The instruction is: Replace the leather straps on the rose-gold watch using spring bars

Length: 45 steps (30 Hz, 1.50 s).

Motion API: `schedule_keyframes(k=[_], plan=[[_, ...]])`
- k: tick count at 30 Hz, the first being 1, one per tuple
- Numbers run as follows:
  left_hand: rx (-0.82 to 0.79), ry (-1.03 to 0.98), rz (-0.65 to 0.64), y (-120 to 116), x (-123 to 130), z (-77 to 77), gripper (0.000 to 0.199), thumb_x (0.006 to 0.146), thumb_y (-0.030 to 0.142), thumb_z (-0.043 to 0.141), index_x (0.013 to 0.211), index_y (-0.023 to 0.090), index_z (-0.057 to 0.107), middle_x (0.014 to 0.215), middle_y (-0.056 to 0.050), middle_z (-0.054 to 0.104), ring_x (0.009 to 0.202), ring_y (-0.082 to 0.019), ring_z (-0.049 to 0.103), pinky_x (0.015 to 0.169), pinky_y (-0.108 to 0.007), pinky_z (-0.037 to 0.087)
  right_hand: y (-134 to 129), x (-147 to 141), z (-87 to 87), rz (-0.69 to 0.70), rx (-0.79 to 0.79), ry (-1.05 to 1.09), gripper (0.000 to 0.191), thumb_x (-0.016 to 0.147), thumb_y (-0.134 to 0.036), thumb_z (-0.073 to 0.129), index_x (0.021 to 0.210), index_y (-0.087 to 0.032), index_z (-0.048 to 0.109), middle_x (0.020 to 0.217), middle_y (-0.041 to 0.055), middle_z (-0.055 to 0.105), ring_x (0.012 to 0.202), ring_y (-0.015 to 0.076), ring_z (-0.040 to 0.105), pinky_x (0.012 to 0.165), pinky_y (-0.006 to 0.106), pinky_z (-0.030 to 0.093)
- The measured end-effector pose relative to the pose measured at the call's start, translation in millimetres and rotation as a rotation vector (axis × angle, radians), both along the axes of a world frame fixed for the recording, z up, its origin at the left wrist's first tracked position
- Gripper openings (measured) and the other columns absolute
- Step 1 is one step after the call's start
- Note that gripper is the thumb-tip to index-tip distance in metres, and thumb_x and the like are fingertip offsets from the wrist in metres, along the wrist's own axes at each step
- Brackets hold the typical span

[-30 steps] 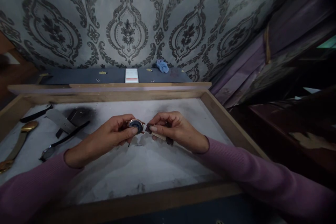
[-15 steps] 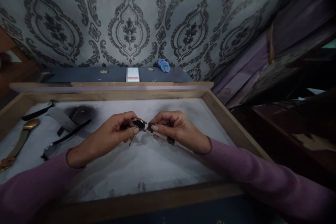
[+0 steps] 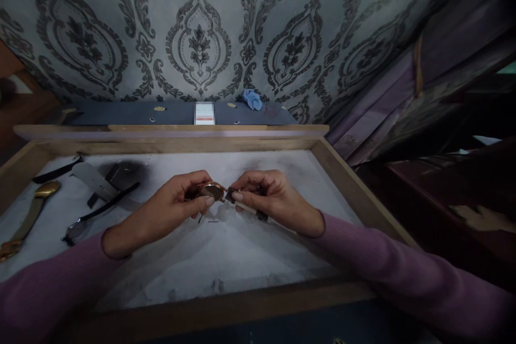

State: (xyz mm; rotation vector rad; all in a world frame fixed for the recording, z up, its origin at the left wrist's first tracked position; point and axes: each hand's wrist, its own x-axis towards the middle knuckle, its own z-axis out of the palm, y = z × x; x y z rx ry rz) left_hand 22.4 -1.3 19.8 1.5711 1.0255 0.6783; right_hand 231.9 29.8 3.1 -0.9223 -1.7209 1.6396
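Between the thumb and fingers of my left hand point(image 3: 183, 196) is a round, copper-coloured watch case point(image 3: 212, 190), its face tilted upward. My right hand point(image 3: 266, 193) pinches a dark watch strap point(image 3: 230, 195) with a paler underside; its end sits at the lugs on the right of the case. Whether strap and case are joined I cannot tell. A small thin pin point(image 3: 213, 221) lies on the white surface below the hands. Both hands hover over the wooden-framed tray point(image 3: 226, 145).
To the left lie a gold watch point(image 3: 47, 190), a watch with a black strap point(image 3: 74, 230), a black strap point(image 3: 56, 171) and a grey strap point(image 3: 94, 183). Behind the frame, a small white card point(image 3: 204, 113) and a crumpled blue cloth point(image 3: 252, 100) rest on a dark surface against the patterned wall.
The watch case has tilted slightly, so its face catches a pale reflection instead of looking dark. The strap end sits a little closer to its lugs. Both hands are almost still.
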Motion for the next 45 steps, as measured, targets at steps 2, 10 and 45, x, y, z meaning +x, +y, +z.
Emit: schedule_keyframes(k=[2, 10, 45], plan=[[-0.005, 0.005, 0.002, -0.1, -0.3, -0.2, 0.016, 0.084, 0.029, 0.054, 0.081, 0.014, 0.055, 0.066, 0.004, 0.046, 0.06, -0.009, 0.041, 0.055, -0.021, 0.034, 0.1, -0.1, 0.3, -0.002, 0.002, -0.005, 0.028, 0.076, -0.037, 0.071, 0.081, -0.01, 0.066, 0.055, -0.0032, 0.058, 0.045, 0.0035, 0.041, 0.042, 0.017, 0.028], [-0.013, 0.003, -0.001, 0.0, -0.6, -2.1, 0.016, 0.085, 0.029, 0.054, 0.081, 0.014, 0.055, 0.066, 0.005, 0.044, 0.06, -0.009, 0.04, 0.055, -0.021, 0.033, 0.3, -0.7, 1.4, -0.004, 0.034, -0.006, 0.03, 0.075, -0.04, 0.071, 0.081, -0.01, 0.067, 0.052, -0.0048, 0.053, 0.044, 0.0035, 0.039, 0.041, 0.017, 0.025], [-0.08, 0.013, -0.014, -1.3, -1.0, -0.8, 0.013, 0.085, 0.028, 0.054, 0.085, 0.015, 0.056, 0.065, 0.005, 0.046, 0.057, -0.008, 0.043, 0.052, -0.02, 0.035, -1.6, 1.2, 2.3, 0.028, 0.307, -0.079, 0.026, 0.082, -0.037, 0.065, 0.083, -0.012, 0.073, 0.06, -0.0009, 0.059, 0.047, 0.0052, 0.038, 0.041, 0.019, 0.028]])
